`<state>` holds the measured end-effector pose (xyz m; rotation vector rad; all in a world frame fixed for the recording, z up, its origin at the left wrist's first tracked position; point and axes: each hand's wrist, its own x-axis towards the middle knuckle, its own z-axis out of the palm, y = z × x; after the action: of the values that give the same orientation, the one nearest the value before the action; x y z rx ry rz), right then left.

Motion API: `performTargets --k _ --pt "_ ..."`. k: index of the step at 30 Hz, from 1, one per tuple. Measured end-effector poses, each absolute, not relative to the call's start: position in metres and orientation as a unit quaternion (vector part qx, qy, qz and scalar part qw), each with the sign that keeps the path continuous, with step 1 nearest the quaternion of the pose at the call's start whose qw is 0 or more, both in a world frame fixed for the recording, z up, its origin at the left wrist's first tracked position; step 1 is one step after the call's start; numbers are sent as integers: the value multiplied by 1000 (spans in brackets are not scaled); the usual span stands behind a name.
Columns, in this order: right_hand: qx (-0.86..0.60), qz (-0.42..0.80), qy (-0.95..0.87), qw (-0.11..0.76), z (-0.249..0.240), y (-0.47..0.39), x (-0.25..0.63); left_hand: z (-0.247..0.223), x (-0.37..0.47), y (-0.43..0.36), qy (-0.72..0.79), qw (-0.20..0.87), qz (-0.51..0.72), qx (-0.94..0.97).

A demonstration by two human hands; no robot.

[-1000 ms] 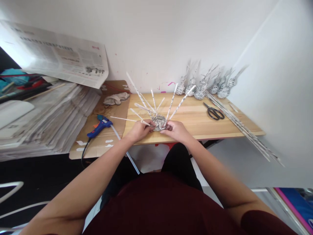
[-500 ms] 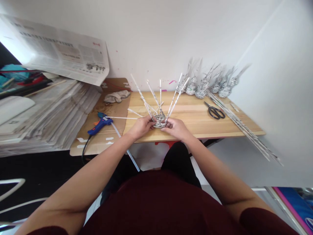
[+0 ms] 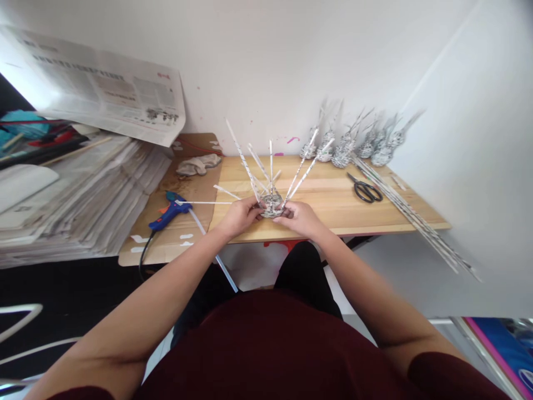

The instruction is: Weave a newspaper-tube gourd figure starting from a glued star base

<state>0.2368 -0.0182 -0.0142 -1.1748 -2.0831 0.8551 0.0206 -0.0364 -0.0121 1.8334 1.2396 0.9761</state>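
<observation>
A small woven paper piece (image 3: 272, 206) is held over the front edge of the wooden table, with several rolled paper sticks (image 3: 242, 158) fanning up and outward from it. My left hand (image 3: 242, 215) pinches its left side, thumb and fingers closed on the rim. On the right side, my right hand (image 3: 300, 218) grips the rim the same way. The fingertips of both hands are partly hidden by the weave.
Black scissors (image 3: 365, 190) and long paper rods (image 3: 410, 214) lie to the right. Several woven paper figures (image 3: 342, 153) stand by the wall. Left are a blue glue gun (image 3: 170, 212), gloves (image 3: 199, 164) and stacked newspapers (image 3: 104, 205).
The upright sticks have shifted: those on the right now lean further right. Both hands keep nearly the same place and hold on the woven piece.
</observation>
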Motion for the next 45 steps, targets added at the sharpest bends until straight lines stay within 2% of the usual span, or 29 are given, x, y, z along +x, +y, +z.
performTargets --k 6,18,28,37,45 --pt "-440 343 -769 311 -11 -20 238 -11 19 -37 464 380 379 705" --pt "-433 360 -765 312 -12 -20 240 -12 19 -38 453 246 358 779" --pt "-424 373 -769 300 -13 -19 241 -10 21 -37 465 210 331 794" --pt "-437 362 -770 291 -10 -18 240 -8 20 -29 479 227 285 799" --pt "-439 406 -742 303 -15 -16 241 -7 13 -35 453 233 294 809"
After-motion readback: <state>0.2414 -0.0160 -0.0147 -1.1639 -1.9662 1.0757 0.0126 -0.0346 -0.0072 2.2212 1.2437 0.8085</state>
